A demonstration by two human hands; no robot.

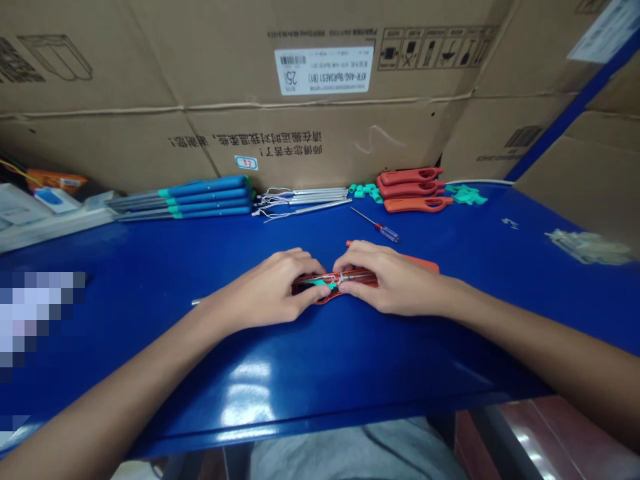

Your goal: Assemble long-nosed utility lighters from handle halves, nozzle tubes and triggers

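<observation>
My left hand (265,290) and right hand (393,279) have fingers closed on red plastic handle (363,279), mid-bench. Glossy blue bench (320,360) open toward near edge; cardboard boxes (320,80) line far edge.

1. Blue workbench (320,380): glossy top, carries everything below; landmark is the small red-handled screwdriver (375,224), lying angled near the back.
2. Left of screwdriver, along back edge: four blue-handled rods with green bands (200,198), side by side.
3. Just left, behind it: silver metal rods with thin wires (305,197).
4. Behind it: small green sleeves (364,192).
5. Behind and right: three orange-red plastic handles (410,189), stacked side by side, then loose green pieces (467,195).
6. In front: red handle with wires (310,288), plus orange handle (425,264).
7. Far right: clear bag of pale parts (587,247).
8. Far left: white strip (50,227).
</observation>
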